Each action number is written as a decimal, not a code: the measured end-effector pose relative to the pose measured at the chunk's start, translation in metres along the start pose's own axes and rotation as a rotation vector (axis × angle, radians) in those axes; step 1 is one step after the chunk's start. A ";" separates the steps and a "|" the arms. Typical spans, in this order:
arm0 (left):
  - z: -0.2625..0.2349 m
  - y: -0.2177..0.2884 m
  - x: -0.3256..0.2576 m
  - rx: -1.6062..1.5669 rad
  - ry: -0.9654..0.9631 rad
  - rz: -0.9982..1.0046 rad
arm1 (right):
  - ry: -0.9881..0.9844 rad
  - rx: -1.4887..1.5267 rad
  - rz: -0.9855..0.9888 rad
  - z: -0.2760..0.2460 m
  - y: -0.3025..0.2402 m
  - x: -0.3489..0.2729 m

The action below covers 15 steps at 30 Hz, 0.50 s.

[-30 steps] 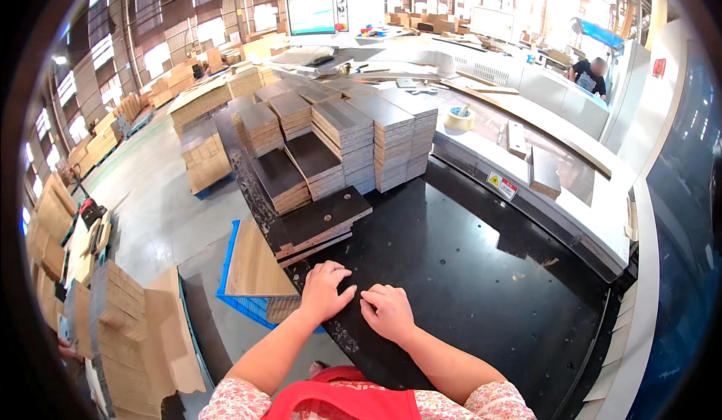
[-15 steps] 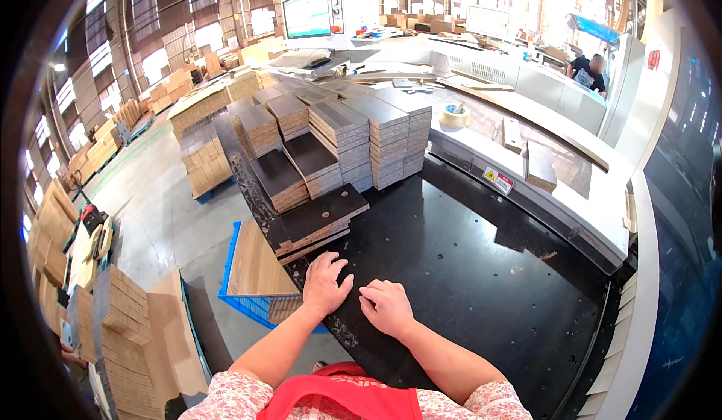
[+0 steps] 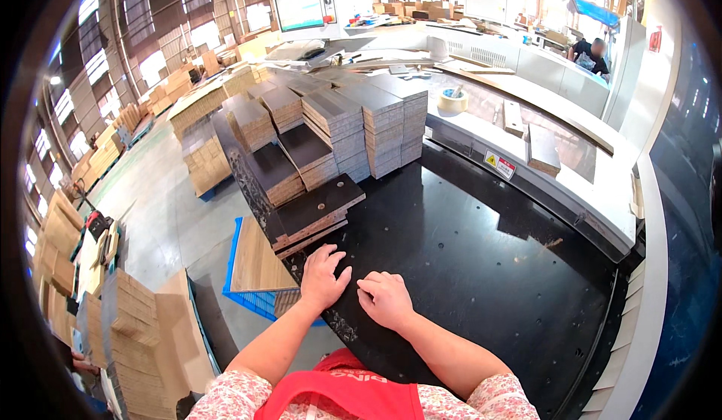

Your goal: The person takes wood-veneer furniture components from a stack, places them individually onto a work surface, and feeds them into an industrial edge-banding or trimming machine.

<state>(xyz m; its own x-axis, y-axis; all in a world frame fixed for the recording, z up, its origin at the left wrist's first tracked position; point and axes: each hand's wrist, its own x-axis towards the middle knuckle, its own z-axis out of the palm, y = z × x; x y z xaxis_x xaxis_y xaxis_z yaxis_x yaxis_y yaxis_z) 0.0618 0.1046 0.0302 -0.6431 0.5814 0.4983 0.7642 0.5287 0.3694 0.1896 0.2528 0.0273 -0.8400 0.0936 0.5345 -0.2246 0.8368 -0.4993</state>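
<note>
My left hand (image 3: 323,275) rests on the near left part of a black worktable (image 3: 466,285), fingers apart and slightly bent, holding nothing. Beside it, my right hand (image 3: 385,300) lies on the same surface with its fingers curled in, and nothing shows in them. Just beyond the left hand is a short pile of dark boards (image 3: 320,206), the top one with two round holes. Behind that pile stand several stacks of narrow dark-faced panels (image 3: 331,112) with bare brown edges.
Left of the table, wood-grain boards (image 3: 259,258) sit on a blue pallet (image 3: 237,288). A white machine ledge (image 3: 556,194) borders the far right, carrying a tape roll (image 3: 453,101) and a small block (image 3: 544,149). A screen (image 3: 299,5) stands behind the stacks. Another person (image 3: 589,57) is far right.
The view has shifted slightly. Both hands stay at nearly the same place on the table, and the boards have not moved.
</note>
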 end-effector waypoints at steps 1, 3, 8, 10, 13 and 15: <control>0.000 0.000 0.000 0.001 0.002 0.001 | 0.009 0.006 -0.003 0.000 0.000 0.000; 0.000 -0.001 -0.001 0.000 0.009 0.004 | 0.025 0.017 -0.010 0.001 -0.001 -0.001; 0.000 0.000 0.000 -0.018 0.019 0.004 | 0.007 0.033 0.001 -0.002 -0.001 0.003; -0.001 -0.002 -0.002 -0.005 0.018 0.000 | 0.014 0.040 -0.008 -0.002 -0.004 0.004; 0.000 0.000 0.003 -0.027 0.019 0.027 | 0.008 0.043 -0.025 -0.007 0.000 0.007; 0.001 -0.001 0.000 -0.027 0.033 0.014 | 0.008 0.042 -0.033 -0.007 -0.003 0.006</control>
<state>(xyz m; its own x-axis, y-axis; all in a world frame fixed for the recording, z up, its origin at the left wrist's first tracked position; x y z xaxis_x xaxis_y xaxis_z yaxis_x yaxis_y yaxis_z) 0.0613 0.1048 0.0294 -0.6305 0.5676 0.5294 0.7747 0.5030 0.3832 0.1890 0.2545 0.0365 -0.8279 0.0701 0.5565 -0.2732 0.8161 -0.5092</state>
